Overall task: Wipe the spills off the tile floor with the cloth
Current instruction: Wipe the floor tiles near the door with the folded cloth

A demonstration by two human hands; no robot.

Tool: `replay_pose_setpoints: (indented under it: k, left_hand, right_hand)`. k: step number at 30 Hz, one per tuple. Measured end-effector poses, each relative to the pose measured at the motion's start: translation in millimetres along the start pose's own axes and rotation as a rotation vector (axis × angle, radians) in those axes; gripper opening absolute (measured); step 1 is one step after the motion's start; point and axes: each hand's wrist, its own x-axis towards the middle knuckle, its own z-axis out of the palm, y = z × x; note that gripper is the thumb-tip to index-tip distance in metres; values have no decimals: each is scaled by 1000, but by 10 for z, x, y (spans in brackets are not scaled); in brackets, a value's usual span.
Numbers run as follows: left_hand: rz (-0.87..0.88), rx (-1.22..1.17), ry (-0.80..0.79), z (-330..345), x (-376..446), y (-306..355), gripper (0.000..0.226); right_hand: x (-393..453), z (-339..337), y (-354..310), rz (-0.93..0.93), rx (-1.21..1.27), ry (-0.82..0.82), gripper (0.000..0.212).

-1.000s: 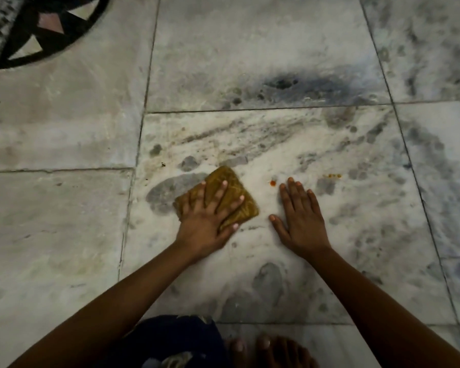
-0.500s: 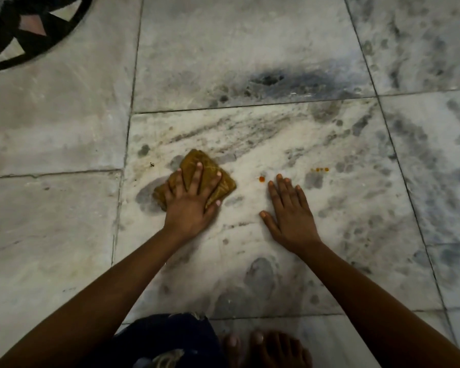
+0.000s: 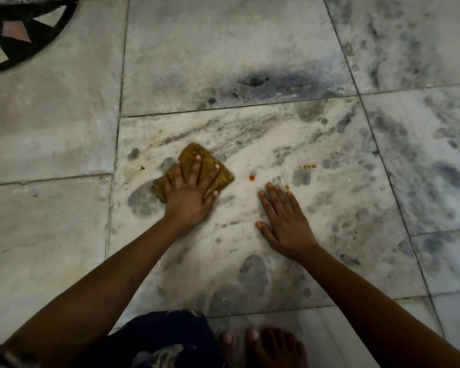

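A folded mustard-brown cloth (image 3: pixel 190 156) lies on the grey marble tile floor (image 3: pixel 263 144). My left hand (image 3: pixel 190 193) presses flat on the cloth, fingers spread over it. A round orange-red spill drop (image 3: pixel 251 177) sits just right of the cloth. A row of small orange drops (image 3: pixel 308 166) lies farther right, and one tiny drop (image 3: pixel 287 187) shows at my right fingertips. My right hand (image 3: pixel 283 221) rests flat on the bare tile, fingers apart, holding nothing. A small dark speck (image 3: pixel 142 167) lies left of the cloth.
A black inlaid pattern (image 3: pixel 24 41) fills the far left corner. My bare toes (image 3: pixel 263 343) and dark patterned clothing (image 3: pixel 165 338) are at the bottom edge. Grout lines (image 3: pixel 237 106) divide the large tiles; a dark grey marble patch (image 3: pixel 255 81) lies ahead.
My left hand slid the cloth left and away from the red drop, then back slightly to the right. My right hand stayed planted on the tile.
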Motion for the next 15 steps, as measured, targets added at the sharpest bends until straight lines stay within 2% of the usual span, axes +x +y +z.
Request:
replay_pose_setpoints:
  k: [4, 7, 10, 15]
  left_hand:
    - [146, -7, 30, 211, -440, -132, 61]
    - [18, -98, 42, 128, -355, -310, 60]
    - [-133, -123, 40, -30, 108, -242, 57]
    - [-13, -90, -43, -139, 561, 380, 54]
  right_hand:
    - [1, 8, 16, -6, 1, 3, 67]
    - [-6, 11, 27, -8, 3, 10, 66]
    - [-3, 4, 35, -19, -3, 8, 65]
    - [-59, -9, 98, -2, -32, -24, 64]
